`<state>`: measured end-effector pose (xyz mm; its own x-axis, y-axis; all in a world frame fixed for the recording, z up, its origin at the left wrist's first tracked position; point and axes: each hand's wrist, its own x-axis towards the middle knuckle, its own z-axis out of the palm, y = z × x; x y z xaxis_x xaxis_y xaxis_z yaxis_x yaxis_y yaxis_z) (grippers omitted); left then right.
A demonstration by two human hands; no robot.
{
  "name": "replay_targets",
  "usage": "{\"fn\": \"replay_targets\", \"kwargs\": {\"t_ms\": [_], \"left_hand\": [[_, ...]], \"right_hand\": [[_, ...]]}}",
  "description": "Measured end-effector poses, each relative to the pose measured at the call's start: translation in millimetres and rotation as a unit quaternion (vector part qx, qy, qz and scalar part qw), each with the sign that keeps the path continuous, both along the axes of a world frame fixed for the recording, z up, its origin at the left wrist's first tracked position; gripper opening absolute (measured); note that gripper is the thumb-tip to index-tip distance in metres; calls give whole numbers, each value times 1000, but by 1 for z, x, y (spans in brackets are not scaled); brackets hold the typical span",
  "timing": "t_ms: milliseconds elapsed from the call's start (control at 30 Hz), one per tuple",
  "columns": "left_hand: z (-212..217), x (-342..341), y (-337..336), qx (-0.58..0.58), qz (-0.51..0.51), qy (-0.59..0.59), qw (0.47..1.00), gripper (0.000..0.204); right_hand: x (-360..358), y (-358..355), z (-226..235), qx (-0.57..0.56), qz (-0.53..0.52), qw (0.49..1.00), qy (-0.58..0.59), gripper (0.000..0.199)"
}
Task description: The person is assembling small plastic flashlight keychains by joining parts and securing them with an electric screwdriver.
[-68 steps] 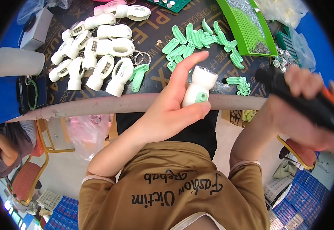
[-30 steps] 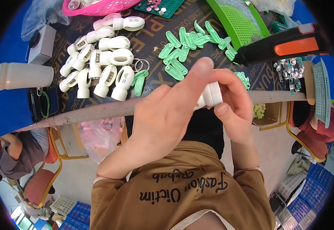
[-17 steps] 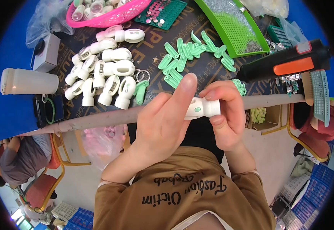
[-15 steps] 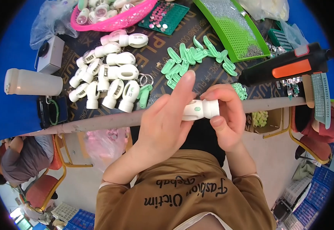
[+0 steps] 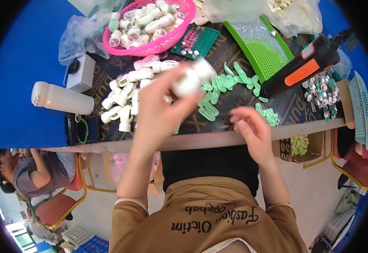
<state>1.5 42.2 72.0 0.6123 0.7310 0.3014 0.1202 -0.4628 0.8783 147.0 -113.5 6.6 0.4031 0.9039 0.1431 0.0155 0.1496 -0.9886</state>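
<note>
My left hand (image 5: 156, 105) is raised over the table and closed around a white torch-shaped plastic piece (image 5: 202, 70), blurred by motion, its round end pointing away from the palm. Left of and behind that hand lies a heap of similar white pieces (image 5: 127, 93), partly hidden by it. My right hand (image 5: 254, 130) hovers at the table's front edge, its fingers loosely bent and apart with nothing visible in them. Long green plastic strips (image 5: 209, 110) lie between the hands, and a pile of small green parts (image 5: 270, 117) sits just beyond the right hand.
A pink basket (image 5: 148, 51) of white pieces stands at the back, next to a dark green tray (image 5: 209, 39). Farther right are a lime-green tray (image 5: 272, 69), a black-and-orange tool (image 5: 300, 71) and clear parts (image 5: 324, 95). A white bottle (image 5: 68, 99) stands left. A person (image 5: 36, 170) sits at left.
My left hand has moved forward and left over the table, carrying the white piece. My right hand has let go of it and stays near the table edge. The view has shifted.
</note>
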Motion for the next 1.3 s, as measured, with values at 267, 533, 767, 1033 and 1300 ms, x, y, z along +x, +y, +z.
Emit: {"fn": "replay_targets", "kwargs": {"t_ms": [267,533,767,1033,1300], "left_hand": [[49,25,165,335,234,128,904,42],[40,-2,100,229,160,103,955,26],[-7,-38,41,94,71,118,986,23],[-23,-38,8,156,54,153,974,7],[-32,-26,44,297,43,206,931,19]], "right_hand": [[-6,0,3,4,-16,991,-134,12],[-2,-1,0,11,-32,985,-168,10],[-6,3,5,10,-23,976,-217,10],[-12,23,5,22,-28,943,-332,12],[-13,35,6,-41,0,857,-514,31]]}}
